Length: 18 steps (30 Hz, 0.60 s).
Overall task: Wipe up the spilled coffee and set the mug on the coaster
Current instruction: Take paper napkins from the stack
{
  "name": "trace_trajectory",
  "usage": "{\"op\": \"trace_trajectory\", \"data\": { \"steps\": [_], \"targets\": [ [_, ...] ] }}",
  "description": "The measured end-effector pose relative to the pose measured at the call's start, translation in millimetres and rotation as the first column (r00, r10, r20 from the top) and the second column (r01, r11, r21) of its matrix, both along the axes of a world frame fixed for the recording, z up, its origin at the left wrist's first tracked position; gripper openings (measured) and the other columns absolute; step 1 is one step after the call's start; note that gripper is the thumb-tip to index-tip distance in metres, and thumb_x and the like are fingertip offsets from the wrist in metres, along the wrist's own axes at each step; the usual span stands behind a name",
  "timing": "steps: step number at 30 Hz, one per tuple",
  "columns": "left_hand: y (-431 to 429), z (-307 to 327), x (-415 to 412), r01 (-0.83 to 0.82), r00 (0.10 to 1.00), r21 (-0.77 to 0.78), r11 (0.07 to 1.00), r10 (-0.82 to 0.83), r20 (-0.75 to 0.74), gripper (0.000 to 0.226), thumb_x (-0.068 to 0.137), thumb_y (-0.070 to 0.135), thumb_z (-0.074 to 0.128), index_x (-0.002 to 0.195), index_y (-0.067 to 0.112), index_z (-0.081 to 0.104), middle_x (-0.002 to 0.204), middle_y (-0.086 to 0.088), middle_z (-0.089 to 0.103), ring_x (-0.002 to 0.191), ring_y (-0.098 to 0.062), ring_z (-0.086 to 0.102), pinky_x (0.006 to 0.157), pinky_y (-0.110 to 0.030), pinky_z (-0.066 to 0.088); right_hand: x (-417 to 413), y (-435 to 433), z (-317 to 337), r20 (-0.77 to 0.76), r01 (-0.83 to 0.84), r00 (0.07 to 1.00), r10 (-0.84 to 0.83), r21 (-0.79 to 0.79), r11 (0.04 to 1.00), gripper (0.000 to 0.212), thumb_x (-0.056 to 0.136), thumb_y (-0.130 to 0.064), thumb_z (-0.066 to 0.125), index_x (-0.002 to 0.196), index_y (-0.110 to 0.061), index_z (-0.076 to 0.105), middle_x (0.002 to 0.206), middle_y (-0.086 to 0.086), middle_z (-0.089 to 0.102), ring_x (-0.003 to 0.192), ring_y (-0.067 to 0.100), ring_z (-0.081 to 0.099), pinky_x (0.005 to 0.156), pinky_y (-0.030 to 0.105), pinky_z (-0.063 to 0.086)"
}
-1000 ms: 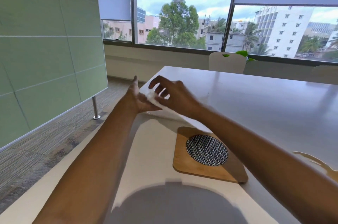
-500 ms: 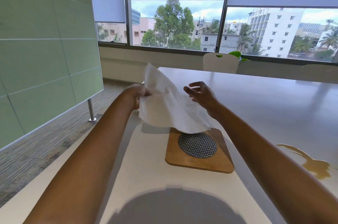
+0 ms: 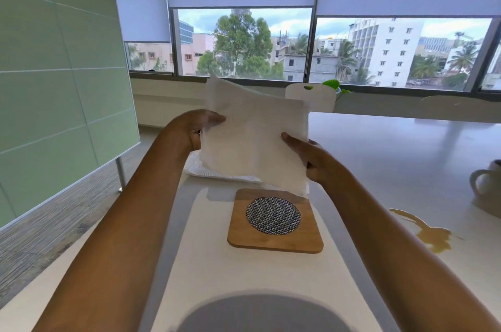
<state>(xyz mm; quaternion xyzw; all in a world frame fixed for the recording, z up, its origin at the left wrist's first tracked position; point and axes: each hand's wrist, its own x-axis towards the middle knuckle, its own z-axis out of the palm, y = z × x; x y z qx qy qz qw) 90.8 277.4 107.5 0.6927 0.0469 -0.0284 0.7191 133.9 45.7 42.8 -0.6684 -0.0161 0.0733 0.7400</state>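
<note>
A white paper towel [image 3: 254,139] hangs spread in the air above the table, held at both side edges. My left hand [image 3: 196,128] pinches its left edge and my right hand [image 3: 306,154] grips its right edge. Under it on the white table [image 3: 379,158] lies a square wooden coaster [image 3: 275,242] with a round woven black-and-white inset. A tan coffee puddle [image 3: 428,236] spreads at the right, beside my right forearm. The pale mug [image 3: 488,182] stands at the right edge of the view, partly cut off.
More white paper towels [image 3: 214,171] lie flat beyond the coaster. A white chair back [image 3: 311,97] and a green plant [image 3: 332,85] stand at the table's far side under the windows. A green partition panel [image 3: 54,74] on a metal leg stands left.
The towel was lifted off the pile by my left hand, and my right hand has now taken its right edge, so it is spread between both hands. The view shifted right, showing the mug.
</note>
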Motion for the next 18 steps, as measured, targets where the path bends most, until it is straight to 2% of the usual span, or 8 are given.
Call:
{"op": "trace_trajectory", "data": {
  "steps": [2, 3, 4, 6, 10, 13, 15, 18],
  "targets": [
    [-13, -5, -4, -0.018, 1.000, 0.020, 1.000, 0.018, 0.002, 0.019, 0.098, 0.001, 0.041, 0.104, 0.002, 0.059, 0.049, -0.005, 0.068, 0.041, -0.016, 0.065, 0.085, -0.036, 0.050, -6, -11, 2, 0.041, 0.097, 0.995, -0.094, -0.079, 0.992, 0.029, 0.079, -0.026, 0.075, 0.102, -0.014, 0.062, 0.106, 0.009, 0.066, 0.082, 0.021, 0.063, 0.070, 0.036, 0.053],
    [-21, -8, -5, -0.044, 0.999, 0.028, 0.999, 0.044, 0.009, 0.025, 0.097, -0.001, 0.041, 0.117, -0.002, 0.057, 0.059, -0.009, 0.069, 0.048, -0.019, 0.065, 0.089, -0.038, 0.046, -8, -16, 2, 0.077, 0.145, 0.988, -0.137, -0.111, 0.983, 0.023, 0.077, -0.023, 0.076, 0.093, -0.015, 0.063, 0.098, 0.006, 0.066, 0.076, 0.018, 0.062, 0.065, 0.031, 0.054],
    [-30, -11, -5, -0.077, 0.997, 0.035, 0.996, 0.077, 0.017, 0.032, 0.097, -0.002, 0.043, 0.127, -0.005, 0.052, 0.073, -0.013, 0.067, 0.056, -0.021, 0.062, 0.087, -0.039, 0.046, -11, -20, 1, 0.124, 0.198, 0.976, -0.181, -0.140, 0.970, 0.021, 0.076, -0.021, 0.077, 0.091, -0.014, 0.065, 0.094, 0.005, 0.067, 0.074, 0.018, 0.062, 0.063, 0.028, 0.055],
    [-50, -17, -5, -0.141, 0.989, 0.047, 0.989, 0.139, 0.042, 0.036, 0.095, 0.000, 0.046, 0.131, -0.004, 0.050, 0.094, -0.017, 0.062, 0.066, -0.022, 0.057, 0.080, -0.039, 0.050, -15, -25, 0, 0.239, 0.320, 0.934, -0.267, -0.218, 0.922, 0.032, 0.076, -0.019, 0.076, 0.105, -0.008, 0.068, 0.102, 0.010, 0.069, 0.081, 0.023, 0.062, 0.074, 0.030, 0.056],
    [-102, -27, -13, -0.186, 0.977, -0.013, 0.982, 0.187, 0.102, 0.033, 0.095, 0.004, 0.043, 0.126, 0.002, 0.055, 0.107, -0.017, 0.062, 0.070, -0.022, 0.059, 0.073, -0.034, 0.051, -36, -22, 7, 0.476, 0.477, 0.834, -0.279, -0.367, 0.799, 0.036, 0.087, -0.022, 0.061, 0.121, -0.010, 0.065, 0.115, 0.013, 0.069, 0.098, 0.028, 0.065, 0.087, 0.034, 0.051],
    [-138, -30, -21, -0.165, 0.977, -0.093, 0.982, 0.175, 0.118, 0.033, 0.098, 0.010, 0.041, 0.127, 0.003, 0.054, 0.113, -0.016, 0.063, 0.084, -0.026, 0.060, 0.076, -0.037, 0.050, -61, -21, 13, 0.587, 0.454, 0.798, -0.138, -0.435, 0.778, 0.035, 0.095, -0.023, 0.047, 0.126, -0.017, 0.062, 0.123, 0.007, 0.067, 0.105, 0.025, 0.064, 0.087, 0.027, 0.047],
    [-158, -30, -30, -0.138, 0.982, -0.154, 0.978, 0.155, 0.107, 0.033, 0.098, 0.015, 0.041, 0.126, 0.005, 0.055, 0.107, -0.015, 0.063, 0.090, -0.028, 0.062, 0.076, -0.037, 0.051, -74, -24, 13, 0.582, 0.370, 0.813, -0.018, -0.492, 0.788, 0.038, 0.098, -0.034, 0.043, 0.132, -0.026, 0.056, 0.129, 0.003, 0.064, 0.110, 0.022, 0.063, 0.088, 0.024, 0.045],
    [-183, -31, -41, -0.099, 0.986, -0.294, 0.950, 0.134, 0.099, 0.046, 0.099, 0.039, 0.040, 0.130, 0.007, 0.053, 0.100, -0.012, 0.062, 0.094, -0.027, 0.061, 0.085, -0.042, 0.053, -87, -37, 9, 0.488, 0.160, 0.865, 0.118, -0.490, 0.857, 0.046, 0.098, -0.051, 0.032, 0.137, -0.031, 0.047, 0.134, 0.003, 0.059, 0.110, 0.023, 0.062, 0.095, 0.040, 0.051]
  ]
}}
